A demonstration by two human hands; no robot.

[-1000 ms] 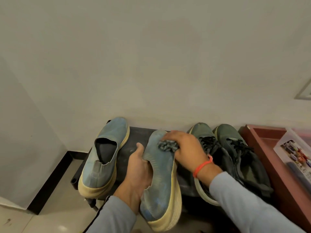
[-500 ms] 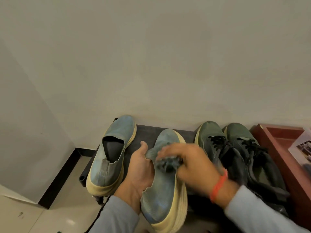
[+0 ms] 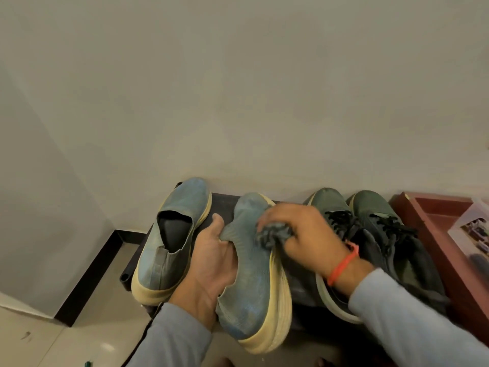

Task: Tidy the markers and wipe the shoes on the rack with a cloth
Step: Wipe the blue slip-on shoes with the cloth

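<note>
A single head-worn view looks forward and down, close over the low dark shoe rack (image 3: pixel 227 205). It faces the plain pale wall (image 3: pixel 238 88) behind

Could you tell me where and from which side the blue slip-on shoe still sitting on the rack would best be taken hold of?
Probably at the collar of the resting blue slip-on, from above: its dark opening faces up, so fingers could hook inside with the thumb on the outer wall. Its heel overhangs the rack toward the person, so a heel grip from the near side also looks workable. The left hand is nearest but holds the other blue shoe.
</note>
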